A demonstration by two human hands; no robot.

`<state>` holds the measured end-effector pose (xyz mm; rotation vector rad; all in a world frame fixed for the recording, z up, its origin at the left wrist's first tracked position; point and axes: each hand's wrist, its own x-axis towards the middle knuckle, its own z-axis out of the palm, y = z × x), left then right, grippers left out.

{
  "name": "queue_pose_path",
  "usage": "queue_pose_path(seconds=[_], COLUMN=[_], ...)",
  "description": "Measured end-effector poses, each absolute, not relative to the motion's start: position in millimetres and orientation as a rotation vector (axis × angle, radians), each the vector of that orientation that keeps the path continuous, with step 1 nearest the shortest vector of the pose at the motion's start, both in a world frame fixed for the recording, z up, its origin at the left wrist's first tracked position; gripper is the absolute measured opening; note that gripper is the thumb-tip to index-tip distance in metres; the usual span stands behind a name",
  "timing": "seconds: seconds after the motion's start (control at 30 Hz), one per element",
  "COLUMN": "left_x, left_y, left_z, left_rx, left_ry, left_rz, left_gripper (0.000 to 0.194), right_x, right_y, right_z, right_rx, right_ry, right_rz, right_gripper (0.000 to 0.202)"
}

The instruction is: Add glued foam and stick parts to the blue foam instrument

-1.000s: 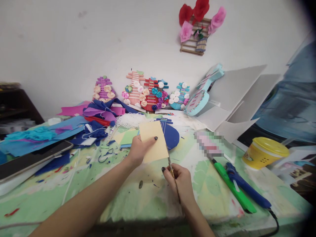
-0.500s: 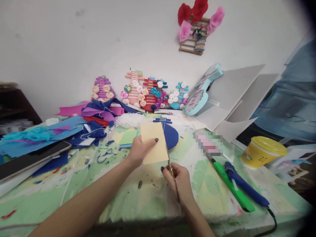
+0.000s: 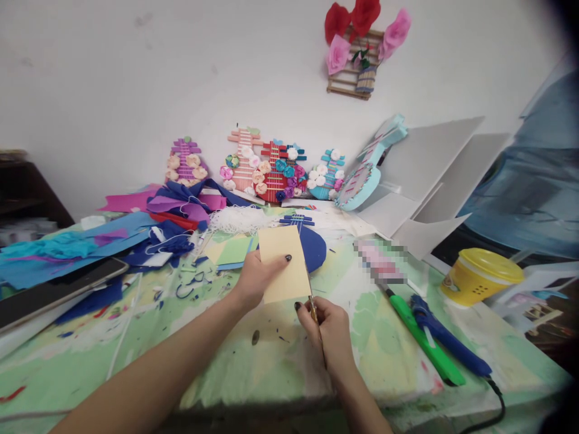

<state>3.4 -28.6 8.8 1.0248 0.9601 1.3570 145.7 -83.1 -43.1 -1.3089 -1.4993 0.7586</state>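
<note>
A pale yellow sheet of paper [image 3: 284, 283] is held up over the table by my left hand [image 3: 257, 274], its thumb lying across the front and the other fingers hidden behind. My right hand [image 3: 329, 328] is closed around a pair of scissors [image 3: 313, 310]. The blades point up and away along the sheet's right edge; whether they bite into the paper is hard to make out. Partly hidden behind the sheet lies a dark blue lute-shaped piece [image 3: 314, 248] with crossbars and strings at its top. Green and blue paper pieces [image 3: 235, 253] lie to the left of it.
Several decorated lute crafts [image 3: 274, 175] lean on the wall. White string [image 3: 237, 218] and crumpled coloured paper [image 3: 181, 199] lie at the back left, a phone [image 3: 63, 289] nearer. On the right are a green cutter [image 3: 425, 340], a blue corded tool [image 3: 452, 340] and a yellow-lidded tub [image 3: 482, 277].
Hardly anything differs. The view has shifted slightly; both hands keep their grip, and the sheet and scissors stay in almost the same place.
</note>
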Motion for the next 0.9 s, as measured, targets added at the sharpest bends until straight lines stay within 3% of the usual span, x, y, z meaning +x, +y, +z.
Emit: queue_pose_path(seconds=[0.9], left_x=[8.4], left_y=[-35.2], left_z=[6.6], left_rx=[1.092], left_ry=[0.987], left_rz=[1.27], left_gripper=[0.031], right_x=[145.9], right_y=[-78.1], right_z=[-48.4], right_rx=[-1.326], right_ry=[-1.494], right_rz=[0.687], right_gripper=[0.019])
